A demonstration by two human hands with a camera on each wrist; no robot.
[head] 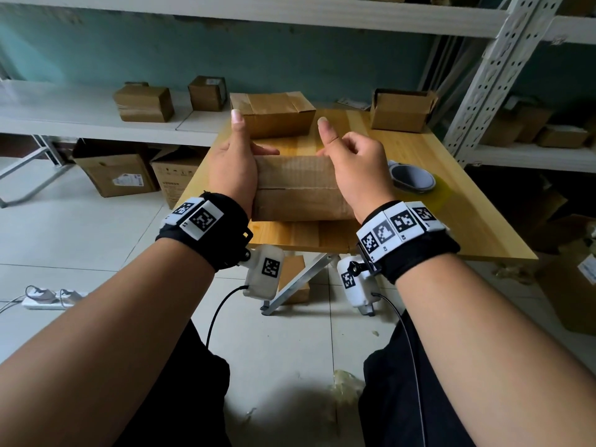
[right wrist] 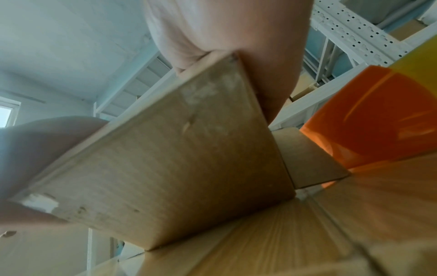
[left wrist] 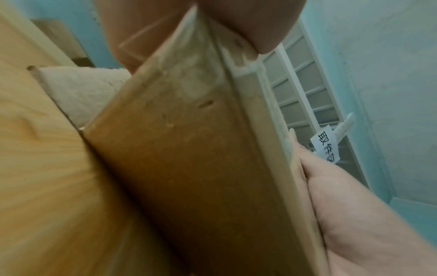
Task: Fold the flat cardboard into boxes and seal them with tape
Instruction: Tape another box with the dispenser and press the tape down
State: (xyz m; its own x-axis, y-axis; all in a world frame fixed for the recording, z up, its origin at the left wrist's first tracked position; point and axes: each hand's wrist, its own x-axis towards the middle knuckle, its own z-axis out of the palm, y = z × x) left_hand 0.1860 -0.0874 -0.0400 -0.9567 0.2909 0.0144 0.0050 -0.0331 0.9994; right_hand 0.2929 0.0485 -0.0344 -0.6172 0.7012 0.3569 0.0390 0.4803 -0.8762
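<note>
A brown cardboard box (head: 296, 188) lies on the wooden table (head: 435, 195) near its front edge, with a seam running along its top. My left hand (head: 232, 166) clasps the box's left end, thumb pointing up and fingers reaching over the far top edge. My right hand (head: 358, 169) holds the right end, thumb up and fingers curled. The left wrist view shows the box's side (left wrist: 189, 158) close up between my fingers and palm. In the right wrist view the box's end panel (right wrist: 177, 158) fills the middle. A tape roll (head: 411, 179) lies just right of my right hand.
A taped box (head: 277, 114) sits at the table's far edge, and an open box (head: 400, 109) at its far right corner. More boxes stand on the white shelf (head: 80, 111) to the left and on the floor. A metal rack (head: 490, 75) rises on the right.
</note>
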